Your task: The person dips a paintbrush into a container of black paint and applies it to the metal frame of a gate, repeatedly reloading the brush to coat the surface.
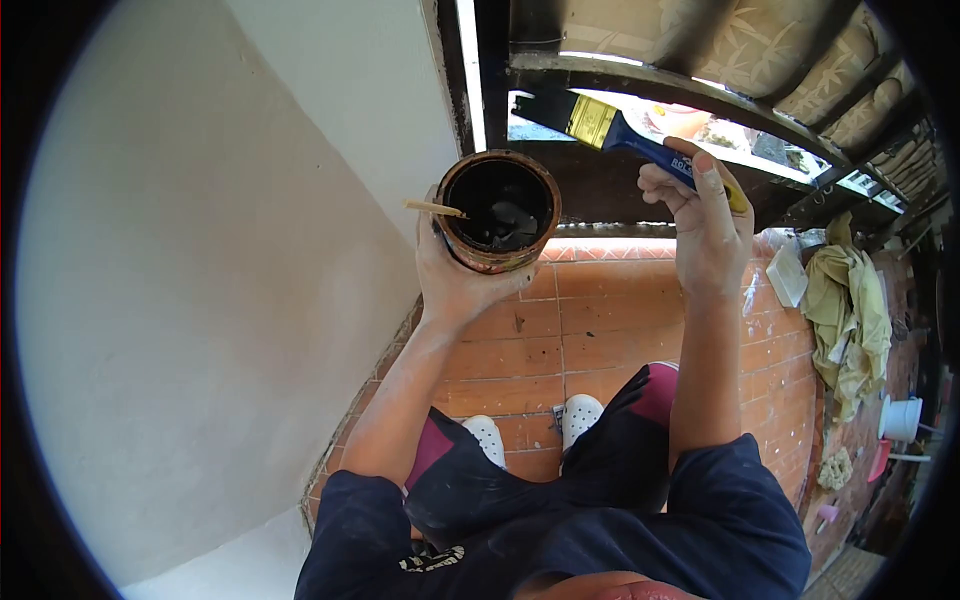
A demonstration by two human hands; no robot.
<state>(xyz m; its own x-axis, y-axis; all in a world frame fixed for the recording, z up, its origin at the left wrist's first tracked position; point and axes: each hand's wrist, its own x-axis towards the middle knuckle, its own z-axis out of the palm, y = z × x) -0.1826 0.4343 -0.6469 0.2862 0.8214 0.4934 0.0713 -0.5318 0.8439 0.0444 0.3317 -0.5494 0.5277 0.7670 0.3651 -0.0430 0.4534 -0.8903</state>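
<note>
An open can of dark, glossy liquid is in my left hand, whose fingers wrap round its side and underside. A thin wooden stick pokes out over the left rim of the can. My right hand grips a paintbrush by its blue and yellow handle, up and to the right of the can. The brush's metal band is yellow, and its dark bristles point left, above the can and in front of the dark railing. Brush and can are apart.
A pale wall rises on the left. Dark railing crosses the top, with patterned cloth behind it. On the orange tiled floor at the right lie a white tray and a crumpled yellowish cloth; a white bucket stands beyond.
</note>
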